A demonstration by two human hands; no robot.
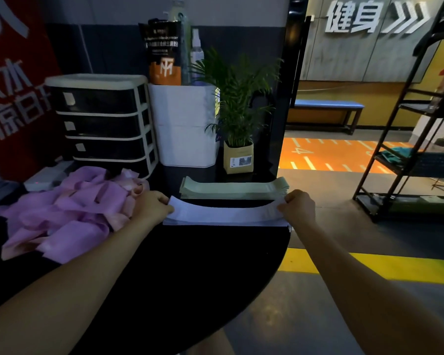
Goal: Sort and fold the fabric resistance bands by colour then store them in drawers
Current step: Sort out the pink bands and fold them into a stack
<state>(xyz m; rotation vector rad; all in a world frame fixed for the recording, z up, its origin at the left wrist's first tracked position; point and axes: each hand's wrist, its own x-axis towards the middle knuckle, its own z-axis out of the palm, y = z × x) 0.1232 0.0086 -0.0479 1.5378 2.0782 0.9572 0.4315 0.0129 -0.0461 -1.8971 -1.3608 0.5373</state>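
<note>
Dim lighting, so drawer contents can't be made out behind the dark fronts of the drawer unit (pixel 100 119) (cream frame, small pale labels, text unreadable); its bottom drawer is partly hidden by the heap of purple bands (pixel 69 213), and whether any drawer is ajar can't be told. Fingertips of both hands are mostly hidden under the band ends. Left hand (pixel 150 207) pinches the left end of the white band (pixel 224 213), thumb on top, fingers curled under; right hand (pixel 299 207) pinches the right end the same way. The band is flat, thin woven fabric, stretched straight between the hands, lying on top of a low stack of white bands (pixel 223 222) near the table's right edge. Just behind it, a neat stack of pale green bands (pixel 233 188), long flat strips with squared ends. The purple heap at left is loose, crumpled, with some pinkish strips mixed in. Table (pixel 190 265) is black, smooth, with a curved front edge. Behind: white bin (pixel 185 129), potted palm (pixel 237 103) in a yellowish square pot.
</note>
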